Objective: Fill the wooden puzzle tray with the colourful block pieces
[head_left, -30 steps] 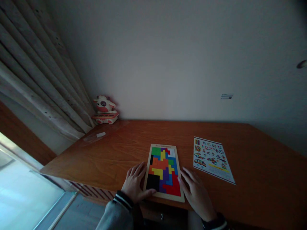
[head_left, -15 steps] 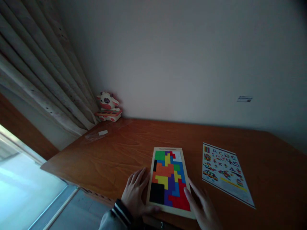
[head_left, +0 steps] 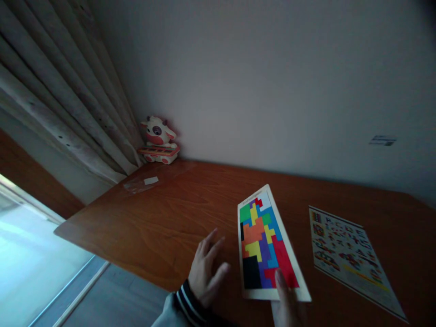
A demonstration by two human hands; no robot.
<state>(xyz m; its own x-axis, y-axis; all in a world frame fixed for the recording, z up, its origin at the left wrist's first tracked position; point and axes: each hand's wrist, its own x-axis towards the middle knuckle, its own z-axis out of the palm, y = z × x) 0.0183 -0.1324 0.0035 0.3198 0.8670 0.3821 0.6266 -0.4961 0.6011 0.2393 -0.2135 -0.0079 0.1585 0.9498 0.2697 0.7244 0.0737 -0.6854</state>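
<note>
Puzzle board (head_left: 256, 294): held up, tilted over tabletop (head_left: 163, 227); right hand (head_left: 289, 306), fingers gripping near edge. Coloured pieces (head_left: 254, 232): seated; black patch (head_left: 251, 273), piece or gap, unclear. Left hand (head_left: 204, 271): empty, fingers spread.

A: Site type?
B: Home, by the look of it. Cow toy (head_left: 158, 141) with a keyboard sits at the back corner of a wooden tabletop (head_left: 197, 200), near a plain wall (head_left: 255, 91).
A: Other evidence?
B: Long patterned curtain (head_left: 68, 104) on the left, household style. Plus a colourful block puzzle (head_left: 254, 250) and a printed sheet (head_left: 354, 259) of coloured block figures.
A: Which room?
B: Can't tell. Bedroom or living room both fit.
</note>
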